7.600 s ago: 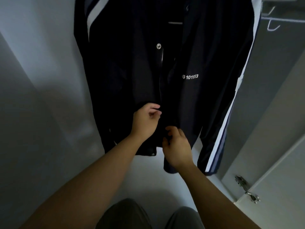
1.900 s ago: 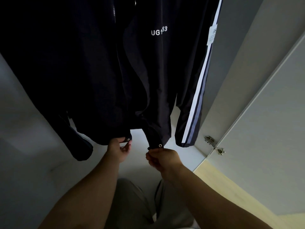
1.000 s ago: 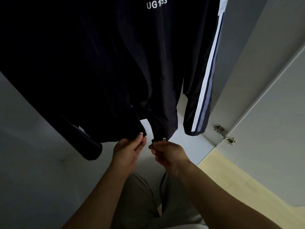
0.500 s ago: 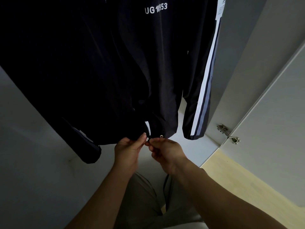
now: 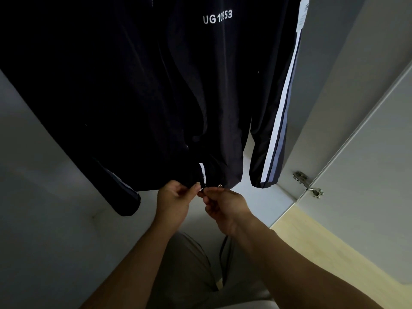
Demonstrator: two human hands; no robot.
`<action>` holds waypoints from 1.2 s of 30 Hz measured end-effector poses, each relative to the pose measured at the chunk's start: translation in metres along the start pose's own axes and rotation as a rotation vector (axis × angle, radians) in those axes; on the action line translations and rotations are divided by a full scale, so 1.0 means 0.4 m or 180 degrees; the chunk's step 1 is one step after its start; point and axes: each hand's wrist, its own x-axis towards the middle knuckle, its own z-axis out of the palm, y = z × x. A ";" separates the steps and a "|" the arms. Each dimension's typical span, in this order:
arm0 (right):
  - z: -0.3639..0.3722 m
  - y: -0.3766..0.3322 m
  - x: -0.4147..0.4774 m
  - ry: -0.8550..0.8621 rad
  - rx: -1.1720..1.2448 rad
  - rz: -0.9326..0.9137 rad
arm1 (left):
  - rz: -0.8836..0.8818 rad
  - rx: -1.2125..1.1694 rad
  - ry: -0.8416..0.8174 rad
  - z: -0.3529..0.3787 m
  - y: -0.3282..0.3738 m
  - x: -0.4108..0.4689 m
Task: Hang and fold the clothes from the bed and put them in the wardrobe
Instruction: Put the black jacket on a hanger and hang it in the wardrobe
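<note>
Hanging inside a wardrobe, a dark jacket [image 5: 156, 85] fills the upper part of the view, its hem just above a person's two hands. The left hand [image 5: 175, 201] pinches the hem to the left of the zipper [image 5: 202, 173], thumb against curled fingers; the right hand [image 5: 225, 204] pinches the zipper's bottom end beside a metal snap [image 5: 220, 186]. The hands are close together, fingertips almost touching, directly below the jacket's front. A short run of white zipper teeth shows above them; higher up the front is too dark to tell whether it is closed. White lettering [image 5: 217, 17] sits high on the chest. A striped sleeve [image 5: 274, 141] hangs free to the right of the hands, its cuff near the wardrobe door [image 5: 367, 130] and a metal hinge [image 5: 308, 184]; the other cuff [image 5: 127, 204] hangs to the left. Pale wardrobe panels [image 5: 44, 197] lie behind and below the hem, with open space either side of the hands. Light wooden floor [image 5: 323, 241] runs at lower right, and grey trousers [image 5: 189, 275] show between the forearms
</note>
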 end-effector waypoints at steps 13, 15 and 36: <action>-0.005 0.017 0.001 -0.0087 -0.0605 -0.0761 | 0.0096 0.0857 -0.0268 -0.014 0.012 0.013; -0.005 0.014 0.003 -0.0178 -0.0780 -0.0976 | 0.0114 0.0778 -0.0312 -0.016 0.016 0.016; -0.063 0.062 0.059 0.0144 -0.3549 -0.3795 | -0.0333 -0.0407 -0.0470 -0.011 0.021 0.015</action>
